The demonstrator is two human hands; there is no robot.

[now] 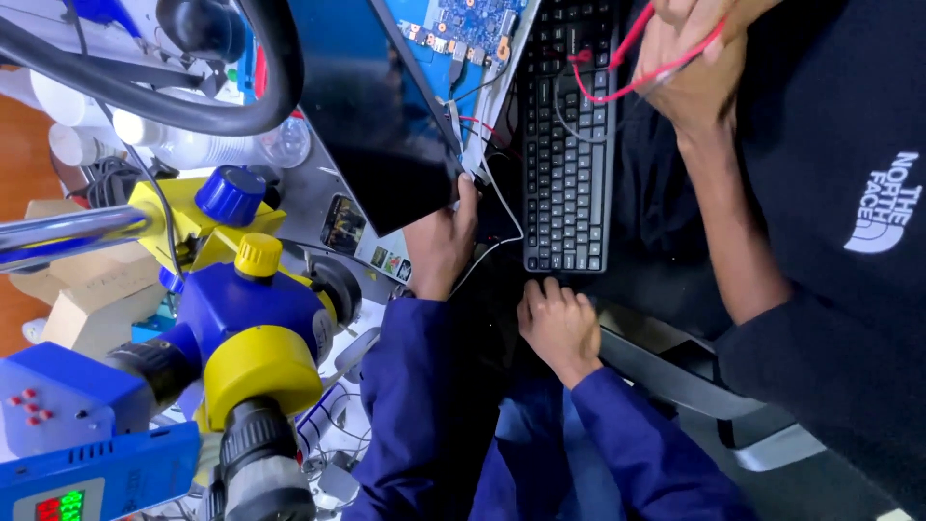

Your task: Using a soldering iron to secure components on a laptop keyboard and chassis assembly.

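The grey workbench (301, 191) carries a cluttered spread. The left hand (439, 243) pinches the edge of a dark flat panel (381, 125), which lies on the bench and stretches away from the grip. Just right of that grip lies a black keyboard (569, 154), its near end close above the curled right hand (559, 326). Beyond the grip, past the panel's far edge, lies an opened device showing a blue circuit board (471, 21). Left of the grip stands a blue-and-yellow microscope (253, 328), and farther left white plastic bottles (188, 147) and a cardboard box (82, 299).
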